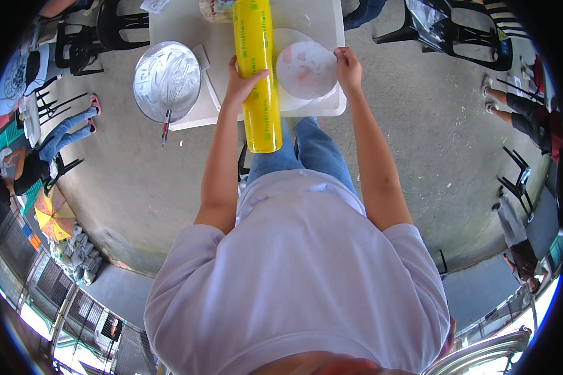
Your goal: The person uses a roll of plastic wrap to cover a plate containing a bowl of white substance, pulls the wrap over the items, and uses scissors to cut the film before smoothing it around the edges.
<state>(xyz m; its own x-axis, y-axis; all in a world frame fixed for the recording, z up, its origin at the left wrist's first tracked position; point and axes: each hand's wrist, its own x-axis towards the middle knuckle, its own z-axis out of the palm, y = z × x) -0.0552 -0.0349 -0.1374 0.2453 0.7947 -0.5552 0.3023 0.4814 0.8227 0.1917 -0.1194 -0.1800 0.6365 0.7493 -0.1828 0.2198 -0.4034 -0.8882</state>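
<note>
My left hand (245,84) grips a long yellow roll of plastic wrap (260,108), which lies lengthwise towards me and reaches over the near edge of the white table (309,9). To its right, my right hand (348,70) pinches the rim of a round, whitish translucent disc or lid (306,70) with faint reddish patches. A larger pale round thing (288,98) shows partly beneath that disc. On the left stands a clear bowl (143,93) coated with white cream, a wire whisk (168,112) leaning in it. Between bowl and roll lies a white spatula (210,86).
Black plastic chairs stand beyond the table at left (122,23) and right (455,37). A person's dark-clothed leg (363,14) is by the table's right side. Other people stand farther off at both sides. A yellow and orange umbrella (55,214) is at far left.
</note>
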